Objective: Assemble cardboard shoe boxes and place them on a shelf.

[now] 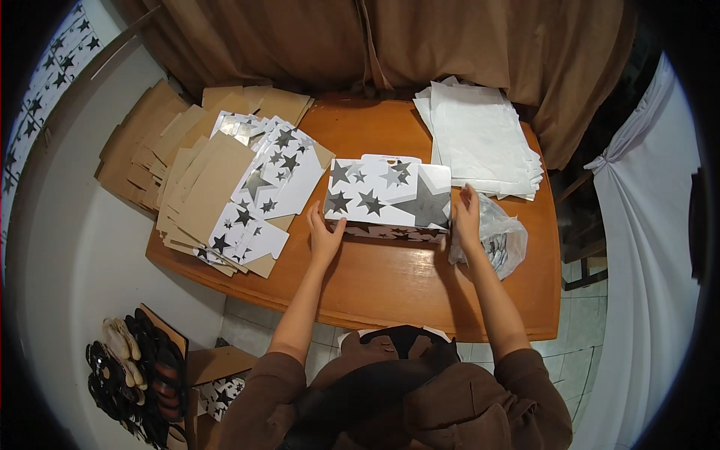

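A box (388, 191), white with black and grey stars, rests on the wooden table in front of me. A small tab with a hole sticks out along its far edge. At its near left corner is my left hand (325, 238), the thumb against the front face and the fingers along the left side. My right hand (468, 219) is beside the right end, its fingers stretched out and pointing away from me, the thumb close to the box edge. Just right of that hand lies a clear plastic bag (504, 238) with greyish contents that I cannot make out.
Flat brown and star-printed cardboard pieces (217, 187) are heaped at the table's left. White sheets or flat packets (480, 139) form a stack at the far right. A brown curtain (450, 45) hangs behind the table (397, 289). Shoes (139, 360) stand on the lower left.
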Demonstrator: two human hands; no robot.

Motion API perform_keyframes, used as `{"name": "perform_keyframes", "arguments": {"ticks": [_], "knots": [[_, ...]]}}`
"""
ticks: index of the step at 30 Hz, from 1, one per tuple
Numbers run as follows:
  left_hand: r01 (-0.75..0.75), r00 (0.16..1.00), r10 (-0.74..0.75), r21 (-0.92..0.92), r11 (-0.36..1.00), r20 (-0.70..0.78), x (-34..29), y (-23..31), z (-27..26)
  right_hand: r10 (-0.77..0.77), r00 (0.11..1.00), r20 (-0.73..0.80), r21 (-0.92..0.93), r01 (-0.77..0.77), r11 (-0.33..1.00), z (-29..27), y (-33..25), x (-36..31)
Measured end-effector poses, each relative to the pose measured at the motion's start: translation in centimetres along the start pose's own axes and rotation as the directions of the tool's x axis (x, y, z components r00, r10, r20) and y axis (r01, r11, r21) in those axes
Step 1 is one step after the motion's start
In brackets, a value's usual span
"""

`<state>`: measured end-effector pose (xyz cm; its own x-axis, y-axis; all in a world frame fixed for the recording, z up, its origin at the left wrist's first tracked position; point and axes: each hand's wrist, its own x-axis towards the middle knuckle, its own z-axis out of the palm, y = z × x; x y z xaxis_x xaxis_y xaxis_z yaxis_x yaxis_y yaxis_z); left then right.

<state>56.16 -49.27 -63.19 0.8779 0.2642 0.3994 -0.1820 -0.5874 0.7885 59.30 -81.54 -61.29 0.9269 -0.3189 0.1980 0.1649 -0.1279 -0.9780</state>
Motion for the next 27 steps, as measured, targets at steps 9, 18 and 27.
{"name": "perform_keyframes", "arguments": {"ticks": [9, 18, 27], "knots": [[-0.503, 0.83, 0.316, 0.373, 0.78, 0.46, -0.8, 7.0, 4.5, 0.212, 0.948, 0.238, -0.007, -0.216, 0.976, 1.3, -4.1, 6.9], [-0.601, 0.766, 0.376, 0.376, 0.705, 0.521, -0.8, 6.7, 5.7, 0.095, 0.881, 0.463, -0.138, -0.034, 0.99, 0.2, -8.7, 6.4], [-0.344, 0.848, 0.123, 0.359, 0.868, 0.516, -1.0, 11.2, 6.6, -0.064, 0.96, 0.272, -0.238, 0.131, 0.962, 4.4, -10.0, -1.9]]}}
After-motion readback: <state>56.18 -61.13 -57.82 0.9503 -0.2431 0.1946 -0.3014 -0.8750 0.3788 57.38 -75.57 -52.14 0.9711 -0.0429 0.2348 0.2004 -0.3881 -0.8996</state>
